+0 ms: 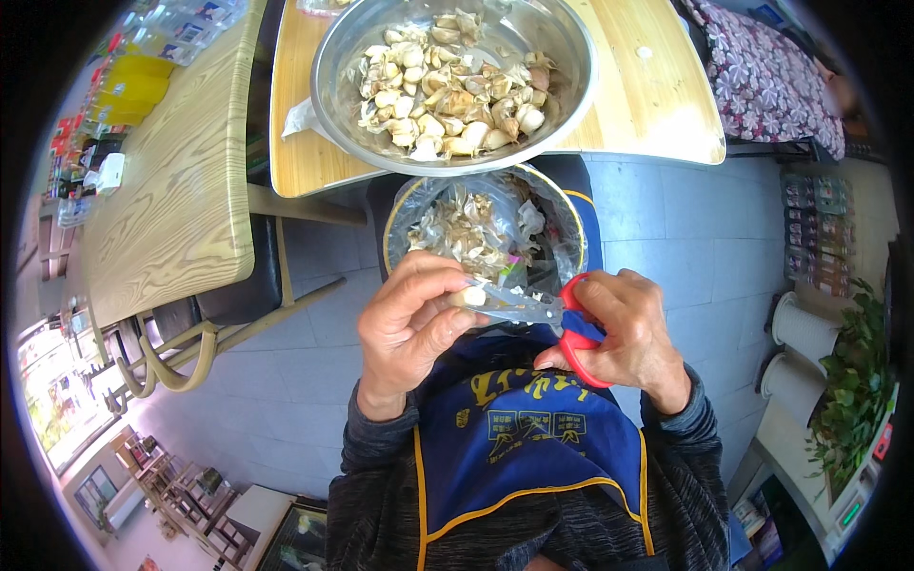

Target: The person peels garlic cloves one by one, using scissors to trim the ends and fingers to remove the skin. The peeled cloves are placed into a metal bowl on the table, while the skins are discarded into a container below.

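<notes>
Between the fingertips of my left hand (413, 322) is a pale garlic clove (468, 296). My right hand (627, 330) grips scissors (582, 330) with red and blue handles. Their blades are spread, with the clove at the tips between them. Below both hands stands a bin (385, 243) lined with clear plastic, holding papery garlic skins (457, 228). Beyond it, a wide steel basin (335, 132) rests on the table edge, with many garlic cloves and partly split bulbs (450, 103) inside.
The basin's wooden table (643, 86) extends to the right. Another wood-grain table (171, 193) with chairs (239, 275) stands at left, bearing bottles (189, 32). A person in a floral garment (767, 78) is at upper right. Bottle packs (817, 228) and a leafy plant (853, 385) line the right side.
</notes>
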`<action>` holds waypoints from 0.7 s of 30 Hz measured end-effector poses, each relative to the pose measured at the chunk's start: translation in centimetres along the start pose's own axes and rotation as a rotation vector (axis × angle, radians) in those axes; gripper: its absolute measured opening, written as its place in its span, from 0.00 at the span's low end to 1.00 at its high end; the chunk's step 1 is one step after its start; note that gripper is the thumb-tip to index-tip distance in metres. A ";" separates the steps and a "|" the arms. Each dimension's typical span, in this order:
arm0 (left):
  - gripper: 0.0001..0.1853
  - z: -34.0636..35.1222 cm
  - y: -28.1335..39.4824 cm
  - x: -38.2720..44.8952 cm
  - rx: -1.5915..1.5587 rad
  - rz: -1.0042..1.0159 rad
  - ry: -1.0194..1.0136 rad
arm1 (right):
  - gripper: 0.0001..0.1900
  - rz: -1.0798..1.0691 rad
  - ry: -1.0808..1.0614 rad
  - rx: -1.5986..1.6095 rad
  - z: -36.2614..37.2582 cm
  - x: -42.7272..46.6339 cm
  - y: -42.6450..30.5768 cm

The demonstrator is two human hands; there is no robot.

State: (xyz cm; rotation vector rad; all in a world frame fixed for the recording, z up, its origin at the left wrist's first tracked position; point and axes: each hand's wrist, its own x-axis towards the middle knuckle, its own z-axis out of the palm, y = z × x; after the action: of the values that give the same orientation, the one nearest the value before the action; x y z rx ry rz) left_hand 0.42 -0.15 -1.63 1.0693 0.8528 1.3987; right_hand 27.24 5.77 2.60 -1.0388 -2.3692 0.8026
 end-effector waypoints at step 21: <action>0.15 -0.1 0.6 -0.8 -0.062 -0.077 0.024 | 0.32 -0.050 -0.030 -0.035 0.2 -0.2 0.3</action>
State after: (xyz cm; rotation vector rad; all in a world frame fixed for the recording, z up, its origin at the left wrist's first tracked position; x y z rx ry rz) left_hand 0.12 -0.97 -1.15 0.9649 0.8541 1.3675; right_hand 27.44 5.68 2.25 -0.9836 -2.4324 0.7661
